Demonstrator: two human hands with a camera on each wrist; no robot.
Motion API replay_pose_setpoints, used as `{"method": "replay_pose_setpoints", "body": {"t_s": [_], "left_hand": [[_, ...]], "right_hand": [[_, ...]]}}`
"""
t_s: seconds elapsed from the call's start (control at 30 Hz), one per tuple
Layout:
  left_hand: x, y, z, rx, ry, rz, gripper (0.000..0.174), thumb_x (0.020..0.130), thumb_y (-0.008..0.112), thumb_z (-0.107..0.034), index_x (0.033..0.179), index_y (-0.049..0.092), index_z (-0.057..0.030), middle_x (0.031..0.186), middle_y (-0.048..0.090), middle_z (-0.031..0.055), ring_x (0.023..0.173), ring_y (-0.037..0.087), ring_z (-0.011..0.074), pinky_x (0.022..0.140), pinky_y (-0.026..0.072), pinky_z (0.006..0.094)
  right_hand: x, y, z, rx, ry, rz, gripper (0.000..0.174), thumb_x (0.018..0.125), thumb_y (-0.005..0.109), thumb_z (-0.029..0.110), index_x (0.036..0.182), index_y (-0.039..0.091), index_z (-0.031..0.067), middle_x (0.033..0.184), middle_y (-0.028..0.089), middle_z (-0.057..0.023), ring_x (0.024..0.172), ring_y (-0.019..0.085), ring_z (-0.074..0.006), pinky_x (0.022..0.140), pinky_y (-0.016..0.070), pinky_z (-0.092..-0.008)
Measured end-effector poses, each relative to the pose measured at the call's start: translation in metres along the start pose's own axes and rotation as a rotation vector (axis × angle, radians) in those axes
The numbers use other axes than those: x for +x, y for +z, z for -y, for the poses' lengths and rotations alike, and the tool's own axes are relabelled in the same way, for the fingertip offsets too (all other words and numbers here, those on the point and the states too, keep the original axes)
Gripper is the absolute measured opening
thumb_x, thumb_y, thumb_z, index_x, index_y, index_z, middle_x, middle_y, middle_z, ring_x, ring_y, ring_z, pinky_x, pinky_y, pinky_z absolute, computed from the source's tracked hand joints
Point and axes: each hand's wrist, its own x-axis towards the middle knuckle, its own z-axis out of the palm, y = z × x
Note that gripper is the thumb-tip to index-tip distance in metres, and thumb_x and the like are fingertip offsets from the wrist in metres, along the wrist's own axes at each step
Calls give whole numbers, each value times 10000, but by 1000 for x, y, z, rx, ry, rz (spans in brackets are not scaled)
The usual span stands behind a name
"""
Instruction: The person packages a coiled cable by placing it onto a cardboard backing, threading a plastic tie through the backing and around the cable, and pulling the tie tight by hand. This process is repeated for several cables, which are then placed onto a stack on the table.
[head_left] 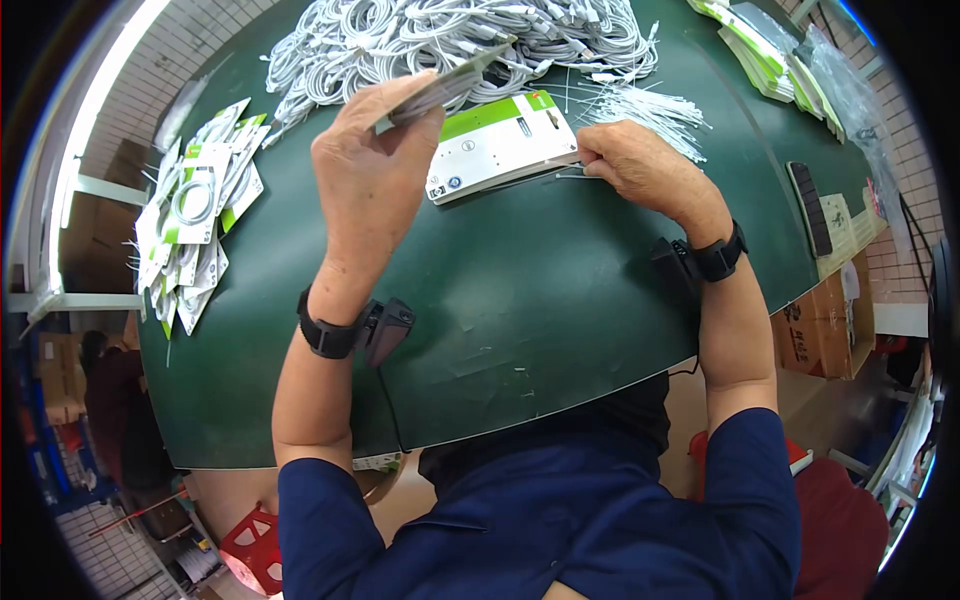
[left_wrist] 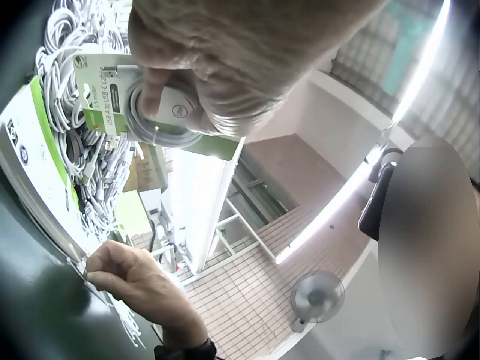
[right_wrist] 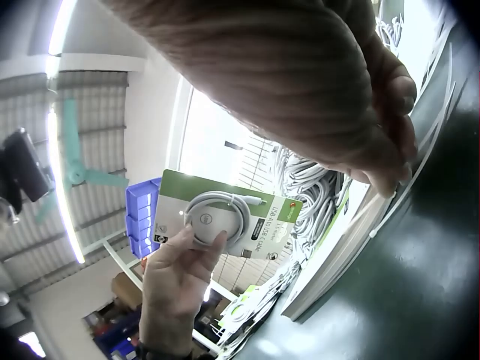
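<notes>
My left hand (head_left: pixel 372 165) is raised above the table and holds a green-and-white card with a coiled white cable (right_wrist: pixel 217 217), pinched between thumb and fingers; the card's printed face shows in both wrist views. A stack of white-and-green cards (head_left: pixel 500 150) lies flat on the table between the hands. At the stack's right end, my right hand (head_left: pixel 640 165) has its fingers curled, with thumb and fingertips pinching a thin white cable tie (right_wrist: pixel 420 169) that runs along the stack's near edge.
Coiled white cables (head_left: pixel 400 40) are heaped at the back, with loose white ties (head_left: pixel 650 112) to their right. Carded cables (head_left: pixel 195 200) are piled at the left. More green cards (head_left: pixel 765 60) lie at the back right, and a dark strip-like object (head_left: pixel 808 208) near the right edge.
</notes>
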Motion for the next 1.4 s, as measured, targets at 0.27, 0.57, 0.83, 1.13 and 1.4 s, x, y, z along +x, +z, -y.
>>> {"method": "replay_pose_setpoints", "body": {"t_s": [0.27, 0.57, 0.83, 1.13, 1.4], "left_hand": [[-5, 6, -3, 12, 17, 66, 326, 925, 689, 74, 1242, 749, 27, 1265, 705, 138, 1125, 702, 190, 950, 607, 301], [-10, 9, -10, 49, 47, 97, 354, 851, 623, 96, 1164, 779, 47, 1198, 750, 178, 1110, 719, 213, 928, 574, 309], [-12, 9, -10, 235, 419, 88, 366, 743, 859, 66, 1094, 786, -11, 1118, 763, 144, 1058, 752, 314, 932, 593, 376], [-9, 12, 2, 398, 584, 62, 339, 703, 837, 83, 1009, 734, -23, 1089, 744, 127, 1105, 737, 338, 939, 596, 411], [-9, 13, 4, 410, 555, 97, 363, 702, 839, 76, 990, 647, -34, 1094, 740, 137, 1117, 731, 352, 947, 589, 424]], "right_hand": [[-7, -2, -4, -118, 54, -123, 95, 896, 668, 63, 946, 700, -12, 902, 717, -209, 926, 681, -425, 840, 541, -491], [-1, -24, 3, 78, -66, -483, 88, 884, 734, 7, 970, 756, 8, 984, 741, -144, 857, 716, -291, 728, 558, -373], [1, -30, 38, 254, -394, -771, 150, 860, 796, -46, 994, 780, 19, 989, 766, -111, 866, 754, -220, 734, 614, -317], [-3, -19, 41, 500, -168, -679, 60, 1032, 657, 21, 1063, 706, 6, 898, 771, -95, 753, 742, -141, 656, 588, -267], [7, -1, 33, 174, -216, -744, 84, 999, 690, 21, 1079, 687, -5, 894, 713, -114, 734, 686, -228, 671, 550, -333]]}}
